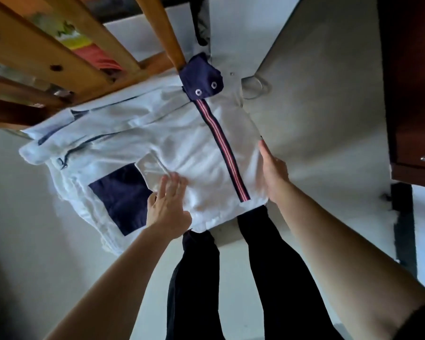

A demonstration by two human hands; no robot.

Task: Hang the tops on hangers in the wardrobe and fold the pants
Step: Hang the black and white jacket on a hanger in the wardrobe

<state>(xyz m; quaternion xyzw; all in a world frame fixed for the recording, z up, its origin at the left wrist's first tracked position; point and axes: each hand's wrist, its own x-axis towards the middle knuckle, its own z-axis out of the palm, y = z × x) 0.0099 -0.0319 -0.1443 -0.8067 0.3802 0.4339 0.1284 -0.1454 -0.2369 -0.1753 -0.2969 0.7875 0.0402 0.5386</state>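
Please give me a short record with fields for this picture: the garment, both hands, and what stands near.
garment: white garment with a navy patch and a striped band, spread on a pale surface
left: left hand presses flat on it, beside the patch
right: right hand lies straight-fingered along its right edge
near: wooden frame, upper left

The garment (182, 143) is white, with a navy patch (123, 195), a navy tab (201, 77) and a navy band (228, 158) striped pink and white. The wooden frame (59, 52) is honey-brown.
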